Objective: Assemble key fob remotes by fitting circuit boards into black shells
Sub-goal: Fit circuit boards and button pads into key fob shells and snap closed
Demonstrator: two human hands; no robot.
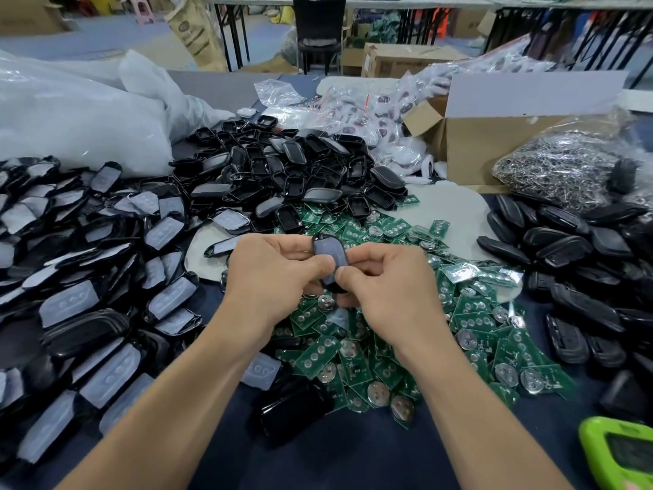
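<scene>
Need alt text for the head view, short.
The left hand and right hand together pinch a key fob shell with a grey button pad, above a pile of green circuit boards. Heaps of black shells lie left, behind and right.

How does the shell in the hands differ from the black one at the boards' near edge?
The held shell shows a pale grey button pad; the lying shell shows only glossy black. The held shell is pinched between left hand and right hand above the boards; the lying shell rests untouched on the table. Both are dark, rounded casings.
</scene>
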